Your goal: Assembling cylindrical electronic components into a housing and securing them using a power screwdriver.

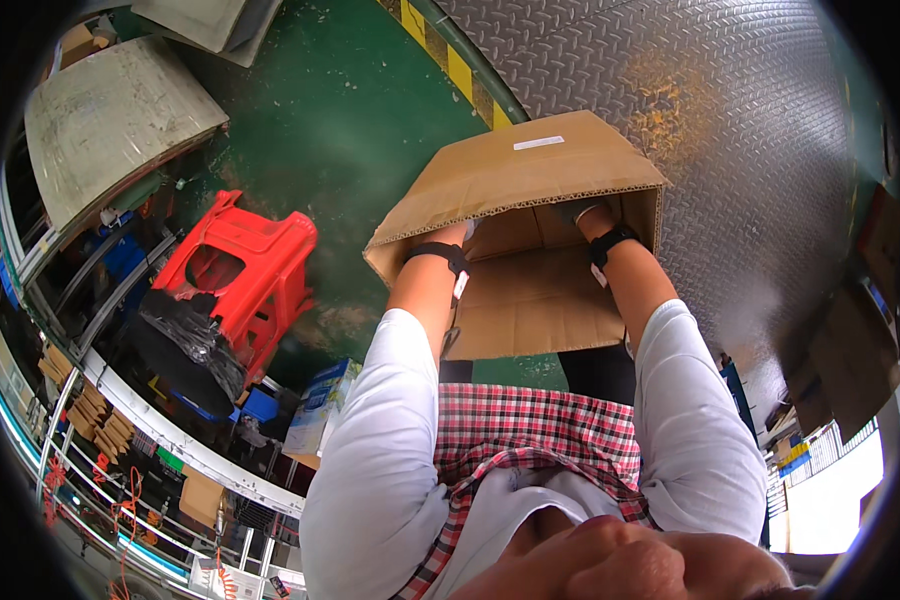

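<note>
A brown cardboard box (510, 180) is tilted in front of me, its open side facing my body. A white label strip (539, 143) is stuck on its upper face, and a lower flap (540, 315) hangs toward my legs. My left hand (460, 233) reaches inside by the left wall. Further right, my right hand (588, 214) is also in the box, close to the right wall, with something dark grey around it. The box walls hide the fingers of both hands. Black bands circle both wrists.
On the left, a red plastic stool (260, 235) carries a black plastic-wrapped pad (190, 340). Grey boards (120, 120) lie beyond it. A patterned metal plate (740, 150) with a yellow-black edge stretches right. A blue-white carton (320, 405) stands near my left arm.
</note>
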### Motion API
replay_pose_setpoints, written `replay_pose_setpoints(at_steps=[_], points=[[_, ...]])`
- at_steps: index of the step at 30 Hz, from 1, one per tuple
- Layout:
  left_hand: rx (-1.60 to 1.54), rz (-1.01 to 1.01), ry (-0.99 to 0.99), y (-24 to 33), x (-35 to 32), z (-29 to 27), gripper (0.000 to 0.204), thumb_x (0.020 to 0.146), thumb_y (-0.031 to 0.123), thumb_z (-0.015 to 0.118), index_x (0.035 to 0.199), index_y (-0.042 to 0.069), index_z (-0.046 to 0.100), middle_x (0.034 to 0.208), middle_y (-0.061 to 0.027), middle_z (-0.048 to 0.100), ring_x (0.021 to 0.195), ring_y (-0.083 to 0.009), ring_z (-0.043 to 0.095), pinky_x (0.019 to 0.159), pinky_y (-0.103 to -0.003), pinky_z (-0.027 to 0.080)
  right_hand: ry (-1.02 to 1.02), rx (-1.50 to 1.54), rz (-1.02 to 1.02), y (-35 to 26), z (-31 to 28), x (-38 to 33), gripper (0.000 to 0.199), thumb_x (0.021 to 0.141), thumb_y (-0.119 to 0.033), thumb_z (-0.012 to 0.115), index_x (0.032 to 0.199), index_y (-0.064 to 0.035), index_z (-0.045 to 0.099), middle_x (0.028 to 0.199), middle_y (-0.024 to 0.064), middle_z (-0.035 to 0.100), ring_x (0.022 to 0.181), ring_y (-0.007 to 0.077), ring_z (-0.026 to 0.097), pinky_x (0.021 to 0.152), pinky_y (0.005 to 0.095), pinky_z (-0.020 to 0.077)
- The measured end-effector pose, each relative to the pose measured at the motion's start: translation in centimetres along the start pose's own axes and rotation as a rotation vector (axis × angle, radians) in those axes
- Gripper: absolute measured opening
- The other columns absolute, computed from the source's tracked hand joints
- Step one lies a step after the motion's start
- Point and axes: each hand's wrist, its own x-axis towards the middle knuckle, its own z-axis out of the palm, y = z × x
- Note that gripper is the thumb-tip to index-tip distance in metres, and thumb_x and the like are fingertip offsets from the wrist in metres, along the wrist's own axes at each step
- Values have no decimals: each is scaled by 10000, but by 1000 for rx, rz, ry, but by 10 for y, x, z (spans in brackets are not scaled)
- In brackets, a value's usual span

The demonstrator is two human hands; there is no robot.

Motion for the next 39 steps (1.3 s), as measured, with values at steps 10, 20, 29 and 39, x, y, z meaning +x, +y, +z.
replay_pose_setpoints(at_steps=[10,20,29,39], points=[[38,-1,75,-16,11,20,413,778,277,465,1088,10,527,1191,-163,477,1083,-307,460,902,-373,371,20,15,16,6,9,0,349,854,-289,400,1121,-85,496,1164,133,489,1084,298,444,923,394,341],[39,8,122,-17,14,26,413,771,266,476,1091,9,525,1182,-162,484,1073,-304,468,892,-372,377,70,13,-9,9,15,8,352,847,-303,420,1116,-90,498,1164,139,485,1087,292,441,922,395,340],[58,32,188,-9,8,22,414,764,257,487,1093,9,523,1175,-160,490,1063,-302,476,883,-372,382,90,-20,3,-30,-22,-17,350,831,-283,438,1118,-91,496,1175,146,470,1092,291,433,917,405,343],[145,142,341,-4,-18,35,416,756,246,498,1096,8,521,1166,-159,496,1053,-299,484,872,-372,388,400,-275,-342,-23,-26,-84,460,763,-399,515,1118,-107,493,1168,125,476,1077,290,433,899,387,351]])
